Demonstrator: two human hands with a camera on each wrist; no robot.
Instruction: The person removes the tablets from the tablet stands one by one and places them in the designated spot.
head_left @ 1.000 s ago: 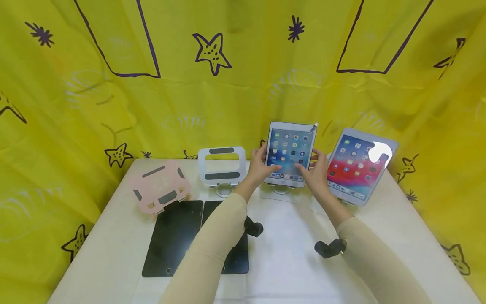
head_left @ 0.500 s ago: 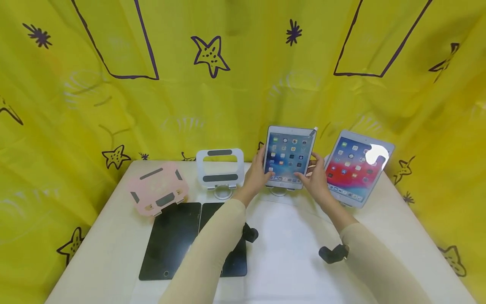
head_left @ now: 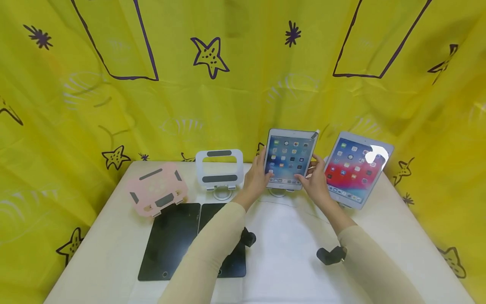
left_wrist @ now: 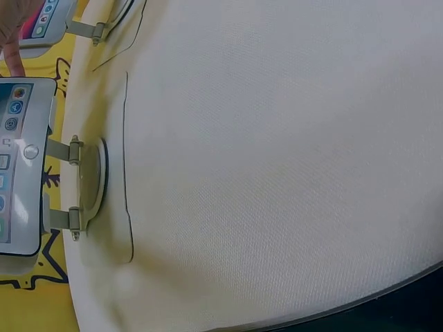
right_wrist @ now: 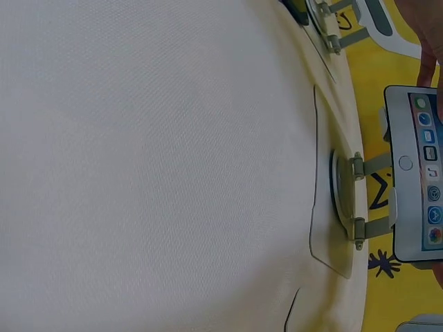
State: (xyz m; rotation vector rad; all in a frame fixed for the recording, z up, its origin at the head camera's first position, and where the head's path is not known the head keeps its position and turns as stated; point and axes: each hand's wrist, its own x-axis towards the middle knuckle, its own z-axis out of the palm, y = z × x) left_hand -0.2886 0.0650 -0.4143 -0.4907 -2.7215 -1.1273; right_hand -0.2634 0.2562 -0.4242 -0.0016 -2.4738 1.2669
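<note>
While the left hand (head_left: 256,178) and the right hand (head_left: 316,181) grip its lower side edges, thumbs on the front, the blue-screened tablet (head_left: 289,156) sits between them on its stand (left_wrist: 90,183), long axis running roughly upright, short edge down, with neither hand clearly nearer.

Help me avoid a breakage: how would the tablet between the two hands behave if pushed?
The tablet should stay stiff, being a flat slab with straight edges. Its shiny, reflective front suggests a smooth, probably slippery surface. Pushed near the top, it might tip back, since it sits raised on a stand with a rounded base.
</note>
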